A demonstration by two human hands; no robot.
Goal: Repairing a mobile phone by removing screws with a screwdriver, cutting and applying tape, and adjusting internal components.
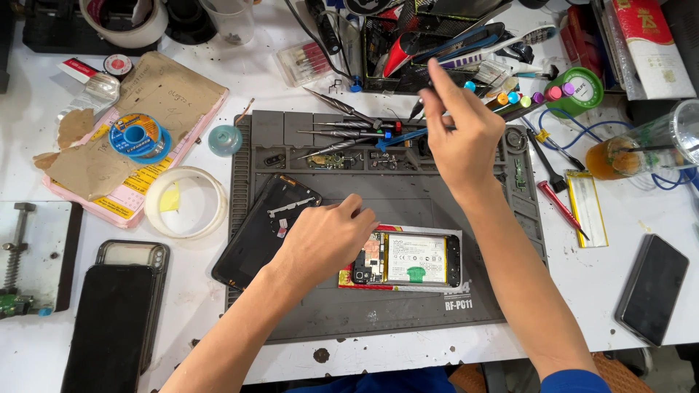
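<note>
An opened phone (415, 260) with its battery and board exposed lies on a grey work mat (408, 196). My left hand (324, 236) rests on the phone's left end, fingers curled down on it. Beside that hand lies the phone's black back cover (262, 225). My right hand (459, 127) is raised over the mat's far tool slots, its fingers pinched on a thin dark tool (416, 109). Several screwdrivers (342, 131) lie in those slots.
A tool basket (437, 44) and coloured-cap tools (524, 98) stand behind the mat. To the right lie a loose battery (586, 207), a red screwdriver (561, 207), a dark phone (652, 287) and a glass (641, 149). On the left are a tape ring (186, 202), a solder spool (135, 136) and two phones (116, 313).
</note>
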